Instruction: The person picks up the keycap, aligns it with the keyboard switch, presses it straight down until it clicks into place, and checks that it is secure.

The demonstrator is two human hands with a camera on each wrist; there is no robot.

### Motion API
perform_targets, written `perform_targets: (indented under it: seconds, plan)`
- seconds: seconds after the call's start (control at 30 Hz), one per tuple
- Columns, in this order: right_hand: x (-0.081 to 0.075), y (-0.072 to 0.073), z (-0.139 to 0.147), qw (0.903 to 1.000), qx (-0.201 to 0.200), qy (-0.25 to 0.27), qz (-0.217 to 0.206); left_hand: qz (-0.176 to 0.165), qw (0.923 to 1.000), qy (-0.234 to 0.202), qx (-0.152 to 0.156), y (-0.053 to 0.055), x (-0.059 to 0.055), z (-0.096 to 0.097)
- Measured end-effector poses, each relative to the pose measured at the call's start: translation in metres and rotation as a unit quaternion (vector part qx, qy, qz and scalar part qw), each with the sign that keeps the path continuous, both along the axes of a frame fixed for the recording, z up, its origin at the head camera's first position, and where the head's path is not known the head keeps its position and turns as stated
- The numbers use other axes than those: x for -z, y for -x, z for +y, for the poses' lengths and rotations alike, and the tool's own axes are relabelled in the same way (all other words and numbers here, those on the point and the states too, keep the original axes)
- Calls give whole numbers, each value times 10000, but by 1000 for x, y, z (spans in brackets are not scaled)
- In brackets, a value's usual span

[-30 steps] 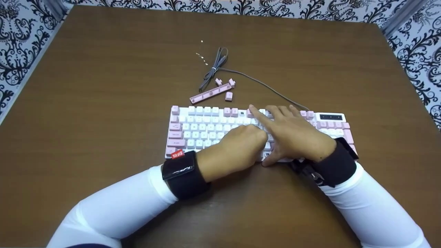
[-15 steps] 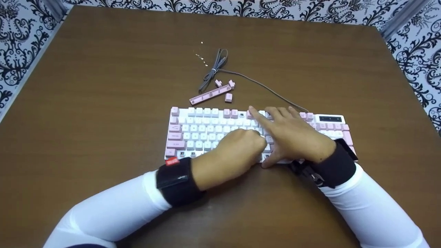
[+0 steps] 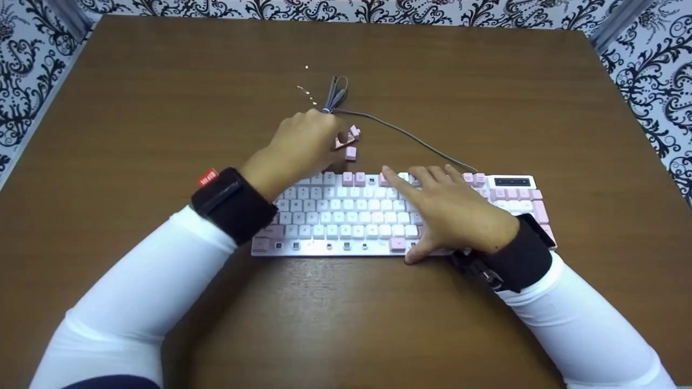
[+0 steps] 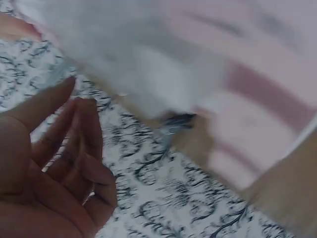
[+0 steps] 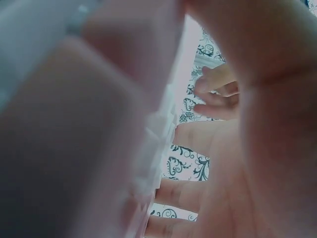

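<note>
A white and pink keyboard point(image 3: 338, 205) lies on the table. Its bottom row shows several bare dark switches beside one pink keycap point(image 3: 397, 244). In the head view my left hand point(image 3: 303, 140) is over the loose pink keycaps behind the keyboard, covering most of the long space bar keycap point(image 3: 346, 141). Two small pink keycaps point(image 3: 351, 153) show to its right. The left wrist view shows loosely bent fingers point(image 4: 91, 129) with nothing visible between them. My right hand point(image 3: 457, 210) rests spread on the keyboard's right half, hiding the keys beneath.
A grey cable point(image 3: 400, 129) runs from the keyboard's back edge to a tied bundle point(image 3: 336, 93) by my left hand. Tiny pale bits point(image 3: 306, 93) lie left of the bundle. Patterned wallpaper point(image 3: 32, 81) borders the brown table point(image 3: 189, 97).
My left hand has left the keyboard's bottom row and moved up and left to the loose keycaps. The bottom row with its pink keycap is uncovered. My right hand has stayed put.
</note>
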State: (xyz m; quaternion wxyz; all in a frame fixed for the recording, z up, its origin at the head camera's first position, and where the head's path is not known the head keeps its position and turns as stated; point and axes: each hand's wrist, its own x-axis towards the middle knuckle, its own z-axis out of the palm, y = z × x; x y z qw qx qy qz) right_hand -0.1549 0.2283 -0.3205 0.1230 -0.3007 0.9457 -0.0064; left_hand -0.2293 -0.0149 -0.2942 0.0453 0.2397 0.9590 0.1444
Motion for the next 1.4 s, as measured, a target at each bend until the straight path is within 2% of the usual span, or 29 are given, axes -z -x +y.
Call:
perform_targets:
  seconds: [0.13, 0.4, 0.63, 0.8, 1.0, 1.17, 1.4]
  plan:
    - [0, 0, -1, 10000, -23, 17, 23, -109, 9993, 317, 139, 9, 3, 0]
    - [0, 1, -1, 10000, 27, -11, -9, -315, 9933, 998, 489, 9, 0, 12]
    - [1, 1, 0, 10000, 25, -7, 34, 83, 9862, 1312, 1009, 16, 4, 16]
    - [1, 1, 0, 10000, 16, 3, 8, 232, 9798, 1429, 1377, 22, 7, 19]
    - [-1, 1, 1, 10000, 8, 45, 31, 208, 9777, 1528, 1427, 27, 9, 23]
    - [-5, -1, 3, 9999, 30, 120, -47, 198, 9764, 1595, 1440, 27, 11, 24]
    - [-13, -7, 34, 9987, 286, 412, 60, 279, 9770, 1486, 1502, 29, 12, 24]
